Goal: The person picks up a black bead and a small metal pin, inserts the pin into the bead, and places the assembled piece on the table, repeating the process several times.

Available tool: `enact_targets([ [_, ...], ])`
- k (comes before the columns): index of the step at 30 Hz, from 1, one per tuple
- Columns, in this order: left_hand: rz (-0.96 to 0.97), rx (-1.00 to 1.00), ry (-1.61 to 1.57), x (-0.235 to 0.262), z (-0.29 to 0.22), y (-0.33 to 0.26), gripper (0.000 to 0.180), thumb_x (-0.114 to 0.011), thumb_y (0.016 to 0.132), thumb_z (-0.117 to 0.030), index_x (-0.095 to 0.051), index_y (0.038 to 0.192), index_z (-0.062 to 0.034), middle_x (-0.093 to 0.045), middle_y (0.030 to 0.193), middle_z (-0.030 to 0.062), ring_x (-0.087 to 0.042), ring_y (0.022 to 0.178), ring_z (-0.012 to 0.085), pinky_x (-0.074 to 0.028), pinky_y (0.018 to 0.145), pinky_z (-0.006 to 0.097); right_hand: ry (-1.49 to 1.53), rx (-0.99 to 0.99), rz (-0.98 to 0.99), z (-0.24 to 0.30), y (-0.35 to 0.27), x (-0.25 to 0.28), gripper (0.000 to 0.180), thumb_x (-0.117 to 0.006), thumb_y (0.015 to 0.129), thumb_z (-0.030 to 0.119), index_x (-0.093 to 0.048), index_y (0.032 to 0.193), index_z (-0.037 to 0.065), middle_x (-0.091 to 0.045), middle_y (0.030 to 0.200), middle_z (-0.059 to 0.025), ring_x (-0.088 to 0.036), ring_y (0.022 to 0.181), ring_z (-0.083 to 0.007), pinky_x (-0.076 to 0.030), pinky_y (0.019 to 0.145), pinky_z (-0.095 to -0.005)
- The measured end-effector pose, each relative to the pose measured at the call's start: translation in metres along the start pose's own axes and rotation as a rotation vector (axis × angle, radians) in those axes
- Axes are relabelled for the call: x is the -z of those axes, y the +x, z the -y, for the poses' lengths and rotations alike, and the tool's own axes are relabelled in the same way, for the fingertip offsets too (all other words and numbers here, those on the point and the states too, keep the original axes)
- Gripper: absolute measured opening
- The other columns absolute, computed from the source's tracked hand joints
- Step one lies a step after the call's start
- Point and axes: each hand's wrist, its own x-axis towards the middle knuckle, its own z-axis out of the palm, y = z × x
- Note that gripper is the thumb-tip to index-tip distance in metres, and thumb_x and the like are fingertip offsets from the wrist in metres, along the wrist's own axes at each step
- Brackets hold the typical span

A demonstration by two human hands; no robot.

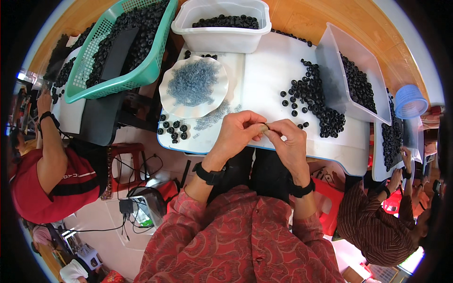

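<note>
My left hand [239,133] and my right hand [289,140] meet over the table's near edge, thumbs and fingertips pinched together. Whatever sits between them is too small and covered to make out. Left of my hands, a white wavy-rimmed plate [169,104] bears a heap of small translucent grey-blue pieces [193,82]. More of these pieces [212,118] are strewn beside it. Several round black parts with holes [174,128] lie near the table's left corner. A larger pile of such black parts [314,96] spreads to the right of my hands.
A white tub [222,38] and a translucent bin [377,111], both with black parts inside, stand at the back and right. A green basket [163,42] is at the far left, a blue basket [411,101] at the right. People sit on both sides; cables [127,207] hang at lower left.
</note>
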Motion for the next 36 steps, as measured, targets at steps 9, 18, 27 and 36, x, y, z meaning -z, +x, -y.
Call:
enact_targets([
  [9, -0.088, -0.257, 0.637, 0.002, -0.007, 0.042, 0.009, -0.071, 0.079, -0.004, -0.073, 0.086, 0.0006, -0.071, 0.079, 0.0174, -0.068, 0.069, 0.0279, -0.054, 0.065, 0.035, 0.022, 0.017, -0.206, -0.035, 0.025, -0.034, 0.013, -0.071, 0.075, -0.008, -0.07, 0.081, 0.003, -0.061, 0.081, -0.0064, -0.059, 0.068, -0.0185, -0.046, 0.058, -0.0298],
  [18, -0.099, -0.419, 0.827, 0.004, -0.001, 0.049, 0.011, -0.074, 0.078, -0.005, -0.075, 0.089, -0.0031, -0.066, 0.075, 0.0141, -0.064, 0.068, 0.0274, -0.051, 0.062, 0.036, -0.136, 0.028, -0.209, -0.042, 0.029, -0.036, 0.015, -0.074, 0.072, -0.01, -0.071, 0.08, 0.002, -0.061, 0.086, -0.0053, -0.058, 0.072, -0.0185, -0.046, 0.06, -0.0295],
  [27, -0.119, -0.517, 0.929, -0.006, 0.011, 0.042, 0.007, -0.071, 0.08, -0.003, -0.072, 0.087, -0.0023, -0.06, 0.08, 0.014, -0.062, 0.071, 0.0332, -0.05, 0.062, 0.041, -0.132, 0.051, -0.212, -0.038, 0.025, -0.031, 0.013, -0.064, 0.076, -0.013, -0.069, 0.083, -0.003, -0.062, 0.093, -0.0126, -0.062, 0.075, -0.025, -0.052, 0.064, -0.0337],
  [36, -0.04, -0.723, 0.977, -0.009, 0.002, 0.032, 0.009, -0.064, 0.081, -0.008, -0.063, 0.087, -0.0013, -0.062, 0.089, 0.0179, -0.063, 0.083, 0.0377, -0.052, 0.066, 0.044, 0.165, 0.202, -0.314, 0.006, 0.022, -0.047, 0.023, -0.059, 0.093, 0.007, -0.065, 0.113, -0.003, -0.063, 0.118, -0.0182, -0.062, 0.107, -0.0335, -0.049, 0.096, -0.0384],
])
